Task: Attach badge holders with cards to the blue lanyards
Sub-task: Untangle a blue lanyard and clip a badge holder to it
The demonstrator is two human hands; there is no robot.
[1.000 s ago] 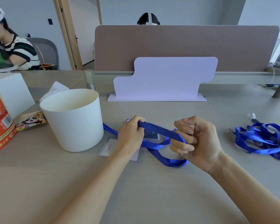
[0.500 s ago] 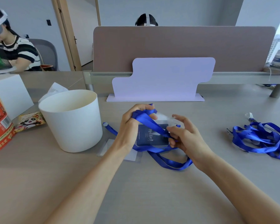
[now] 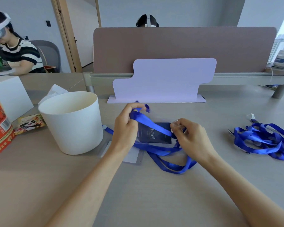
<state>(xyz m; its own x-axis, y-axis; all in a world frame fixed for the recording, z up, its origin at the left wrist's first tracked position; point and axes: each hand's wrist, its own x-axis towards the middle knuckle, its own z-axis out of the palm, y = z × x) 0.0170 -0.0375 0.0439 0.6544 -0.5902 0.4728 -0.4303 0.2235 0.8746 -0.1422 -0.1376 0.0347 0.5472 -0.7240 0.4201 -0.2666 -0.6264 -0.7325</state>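
The flat woven blue lanyard lay right of the smooth white cylindrical tub, crossing a clear plastic badge holder that contained a dark rectangular card. The left hand gripped the strap; the right hand pinched it at the holder's edge.

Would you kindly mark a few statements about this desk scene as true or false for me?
1. The left hand grips a blue lanyard strap. True.
2. The white bucket stands right of both hands. False: it stands to their left.
3. A pile of blue lanyards lies right of the hands. True.
4. The card between the hands is bright red. False: it is dark navy.
5. The right hand is open and flat. False: its curled fingers pinch the strap.
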